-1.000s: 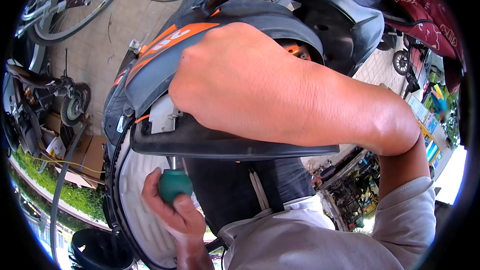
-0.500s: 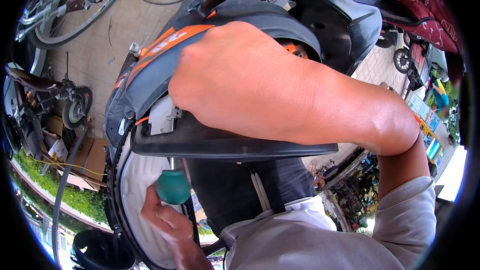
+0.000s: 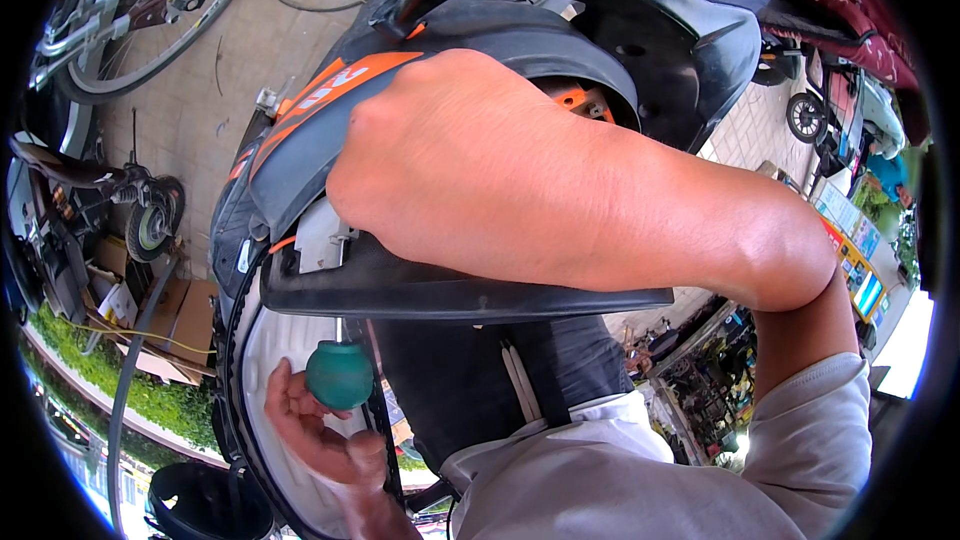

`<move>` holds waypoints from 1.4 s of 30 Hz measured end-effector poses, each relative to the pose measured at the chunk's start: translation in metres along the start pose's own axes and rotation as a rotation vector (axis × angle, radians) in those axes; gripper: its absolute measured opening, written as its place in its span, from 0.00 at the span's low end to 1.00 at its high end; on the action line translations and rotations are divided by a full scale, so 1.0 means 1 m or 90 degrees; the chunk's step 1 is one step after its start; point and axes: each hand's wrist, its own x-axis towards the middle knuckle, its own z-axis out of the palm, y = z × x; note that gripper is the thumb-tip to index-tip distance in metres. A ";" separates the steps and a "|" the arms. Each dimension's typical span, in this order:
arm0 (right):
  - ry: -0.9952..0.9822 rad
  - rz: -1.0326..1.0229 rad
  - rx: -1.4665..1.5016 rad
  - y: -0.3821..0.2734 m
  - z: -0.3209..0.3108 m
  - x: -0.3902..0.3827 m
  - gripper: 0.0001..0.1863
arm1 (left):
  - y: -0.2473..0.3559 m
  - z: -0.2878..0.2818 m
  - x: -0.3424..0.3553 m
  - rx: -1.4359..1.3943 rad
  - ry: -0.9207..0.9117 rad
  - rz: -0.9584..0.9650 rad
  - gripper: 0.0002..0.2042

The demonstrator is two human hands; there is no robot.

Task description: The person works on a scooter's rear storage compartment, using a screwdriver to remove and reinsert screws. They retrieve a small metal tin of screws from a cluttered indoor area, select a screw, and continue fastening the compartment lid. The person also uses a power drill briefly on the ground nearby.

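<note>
A screwdriver with a round green handle [image 3: 338, 376] stands with its metal shaft pointing up toward a black plastic rim [image 3: 480, 300]. Just below and left of that handle is my left hand [image 3: 325, 440], its fingers loosely curled and apart, not wrapped round it. Behind them lies a ribbed white panel with a dark edge [image 3: 285, 350], which looks like a seat underside. A pale metal bracket [image 3: 322, 240] sits by the rim's left end. Over the orange-and-dark scooter body [image 3: 310, 130] my right hand [image 3: 420, 150] shows only its back; its fingers are hidden.
A bicycle wheel [image 3: 165, 80] is at the upper left, above a small scooter wheel [image 3: 153, 223] and cardboard boxes [image 3: 180, 315]. Parts and tools crowd a spot [image 3: 700, 395] at the right. A maroon cover [image 3: 850, 25] hangs at the upper right.
My left hand has loosened from the green screwdriver handle, its fingers opening and dropping slightly. My right hand has shifted a little to the left.
</note>
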 end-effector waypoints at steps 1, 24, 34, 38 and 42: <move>0.002 0.002 0.010 -0.001 0.000 0.001 0.10 | 0.003 0.001 -0.001 0.042 -0.018 -0.018 0.33; 0.007 0.029 -0.001 -0.002 0.000 -0.006 0.09 | -0.013 -0.010 0.003 -0.004 -0.095 -0.119 0.34; -0.005 0.012 0.001 -0.002 0.001 0.002 0.09 | -0.006 -0.010 0.007 0.044 -0.110 -0.102 0.26; -0.047 0.031 0.013 -0.002 -0.010 -0.001 0.07 | 0.000 -0.005 0.016 0.043 0.004 0.001 0.19; 0.077 0.069 0.088 0.011 -0.002 -0.019 0.06 | 0.022 -0.016 0.049 0.129 -0.019 0.101 0.17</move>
